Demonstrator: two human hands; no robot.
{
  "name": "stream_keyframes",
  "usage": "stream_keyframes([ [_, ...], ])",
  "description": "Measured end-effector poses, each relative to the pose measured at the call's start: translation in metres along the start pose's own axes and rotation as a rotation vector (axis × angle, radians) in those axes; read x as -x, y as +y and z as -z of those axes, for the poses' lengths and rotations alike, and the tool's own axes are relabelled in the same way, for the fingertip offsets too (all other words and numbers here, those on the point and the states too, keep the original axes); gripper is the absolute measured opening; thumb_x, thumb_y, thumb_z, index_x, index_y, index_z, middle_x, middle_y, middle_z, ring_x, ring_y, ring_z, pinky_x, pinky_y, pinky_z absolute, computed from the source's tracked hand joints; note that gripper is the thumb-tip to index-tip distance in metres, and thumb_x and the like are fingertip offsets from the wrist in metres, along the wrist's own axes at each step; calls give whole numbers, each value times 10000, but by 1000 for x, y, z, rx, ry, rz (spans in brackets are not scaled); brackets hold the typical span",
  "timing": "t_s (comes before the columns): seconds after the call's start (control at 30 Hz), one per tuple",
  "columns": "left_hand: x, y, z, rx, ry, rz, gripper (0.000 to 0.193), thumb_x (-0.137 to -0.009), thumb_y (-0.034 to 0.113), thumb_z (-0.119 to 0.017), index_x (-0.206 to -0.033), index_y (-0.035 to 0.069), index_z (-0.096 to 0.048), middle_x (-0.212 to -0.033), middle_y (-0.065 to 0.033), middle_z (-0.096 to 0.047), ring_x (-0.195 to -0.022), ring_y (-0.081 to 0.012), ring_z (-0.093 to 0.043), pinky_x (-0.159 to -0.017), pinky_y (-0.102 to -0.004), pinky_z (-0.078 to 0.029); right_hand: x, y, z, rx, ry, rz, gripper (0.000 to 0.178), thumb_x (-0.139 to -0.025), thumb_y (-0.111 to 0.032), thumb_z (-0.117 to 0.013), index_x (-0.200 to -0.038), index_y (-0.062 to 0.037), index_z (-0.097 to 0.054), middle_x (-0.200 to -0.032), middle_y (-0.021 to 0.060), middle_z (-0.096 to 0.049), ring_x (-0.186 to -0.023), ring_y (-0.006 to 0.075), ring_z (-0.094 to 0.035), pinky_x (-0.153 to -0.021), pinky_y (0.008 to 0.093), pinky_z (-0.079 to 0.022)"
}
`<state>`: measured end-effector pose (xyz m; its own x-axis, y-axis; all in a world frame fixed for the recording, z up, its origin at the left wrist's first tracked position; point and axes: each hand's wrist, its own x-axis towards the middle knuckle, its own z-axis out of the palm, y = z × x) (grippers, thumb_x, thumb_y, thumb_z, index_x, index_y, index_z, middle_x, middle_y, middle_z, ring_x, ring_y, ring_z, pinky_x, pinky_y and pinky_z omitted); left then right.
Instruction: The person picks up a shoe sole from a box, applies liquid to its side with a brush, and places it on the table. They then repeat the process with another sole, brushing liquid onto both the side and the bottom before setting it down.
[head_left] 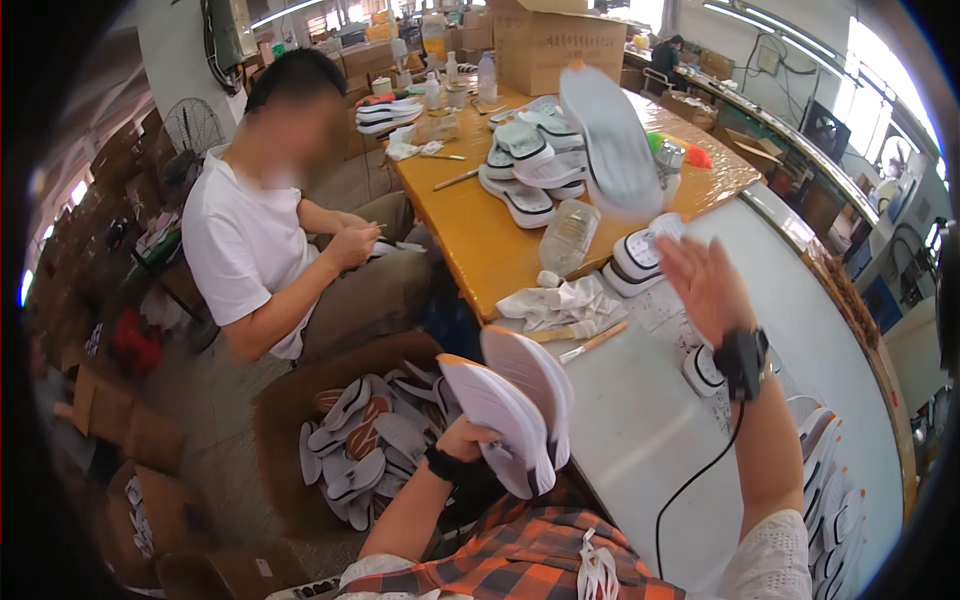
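Note:
My left hand [468,440] is closed around two white shoe soles [505,420], held upright side by side over the edge of the white table. My right hand [708,285], a little blurred, is raised over the table with fingers stretched out and nothing in it. Beyond its fingertips a large pale sole [612,145] stands steeply tilted and smeared by motion, apart from the hand. Behind that sole lies a pile of white soles with dark edges [525,150]. Close below my right hand are stacked soles [640,255] and a smaller white sole [703,370].
A clear plastic container [570,238], a crumpled white cloth [565,305] and a brush [593,343] lie ahead. Left of me stands a cardboard box [275,410] full of soles. A person [250,220] sits beyond it. More soles [830,500] line the table's right side.

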<state>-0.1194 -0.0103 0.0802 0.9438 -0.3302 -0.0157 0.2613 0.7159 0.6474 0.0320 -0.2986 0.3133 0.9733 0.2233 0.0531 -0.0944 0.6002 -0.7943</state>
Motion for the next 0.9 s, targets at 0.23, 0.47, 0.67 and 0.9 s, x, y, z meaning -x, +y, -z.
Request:
stream_keyframes([
  [0.23, -12, 16, -21, -446, -148, 37, 593, -642, 69, -745, -1187, -8, -524, -1173, -79, -550, -1076, -194, -529, -964, -333, -374, 70, 64, 9, 784, -398, 50, 207, -878, -89, -561, -1063, 1, -581, -999, 63, -605, -860, 143, -595, -783, 262, -472],
  [0.47, -5, 12, -58, -832, -291, -93, 462, -653, 92, -714, -1102, 37, -621, -1347, -107, -353, -1256, -268, -319, -1044, -373, -255, 126, 63, 16, 1037, -402, 329, 91, -830, -86, -633, -844, -2, -602, -824, 42, -606, -693, 109, -544, -601, 250, -447],
  [0.67, 14, -4, -96, -1438, -28, -398, 447, -594, 109, -697, -1033, 38, -642, -1276, -156, -406, -1176, -323, -389, -1006, -405, -294, 156, 56, 40, 747, -122, 226, 99, -858, -77, -579, -881, 12, -616, -844, 41, -605, -784, 119, -557, -728, 244, -446],
  [0.9, 24, -6, -139, -1760, 107, -662, 362, -581, 137, -711, -933, 59, -672, -1228, -179, -419, -1122, -365, -398, -983, -450, -304, 182, 54, 66, 993, -305, 409, 62, -770, -44, -665, -825, -26, -642, -832, 80, -602, -757, 168, -573, -667, 262, -453],
])
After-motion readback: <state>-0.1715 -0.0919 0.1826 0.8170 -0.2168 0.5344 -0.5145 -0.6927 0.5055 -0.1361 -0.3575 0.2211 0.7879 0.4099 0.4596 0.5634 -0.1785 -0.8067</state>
